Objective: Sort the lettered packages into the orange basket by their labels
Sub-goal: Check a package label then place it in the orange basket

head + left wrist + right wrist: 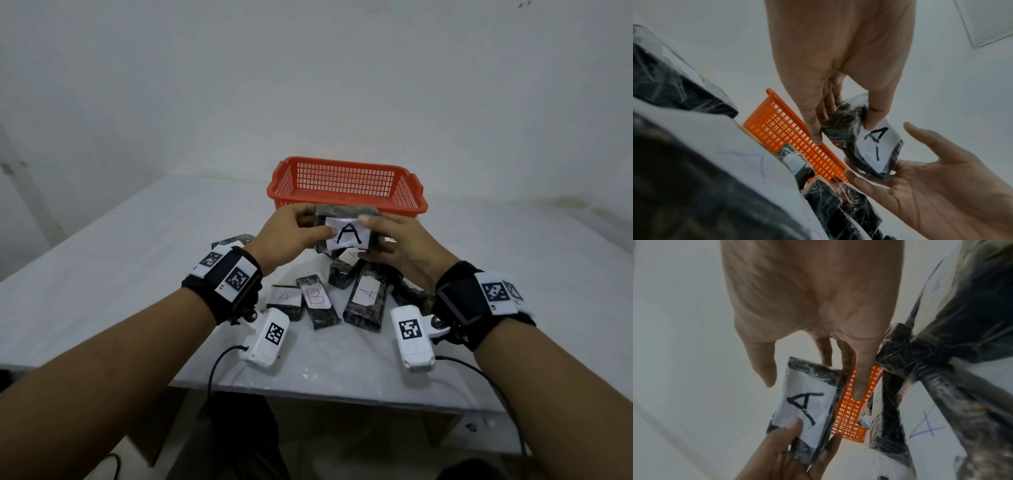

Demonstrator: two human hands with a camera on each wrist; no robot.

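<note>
1. While both hands hold it up above the table (137, 246), a dark plastic-wrapped package (346, 226) with a white label bearing a black letter A faces the head camera, just in front of the orange basket (346, 181).
2. The left hand (291, 236) grips the package's left end, thumb pressed on the edge of the label and fingers curled round the far side.
3. In the left wrist view that thumb (877, 113) lies on the label's corner and the other fingers (813, 113) wrap the back of the package (875, 146).
4. The right hand (400, 246) holds the right end: the thumb touches the top right corner of the label, the fingers curl underneath and behind.
5. In the right wrist view its thumb (764, 369) sits by the package's upper edge (809, 410), and its little finger (861, 378) points straight towards the basket mesh (851, 415).
6. The basket stands on the table beyond the hands, its near rim partly hidden by the held package.
7. Below the hands a loose pile of similar dark packages lies on the table, well short of the basket.
8. Readable labels there include a faint A (284, 296), a red B (315, 296) and a blue A (366, 293); others are partly covered and cannot be read.
</note>
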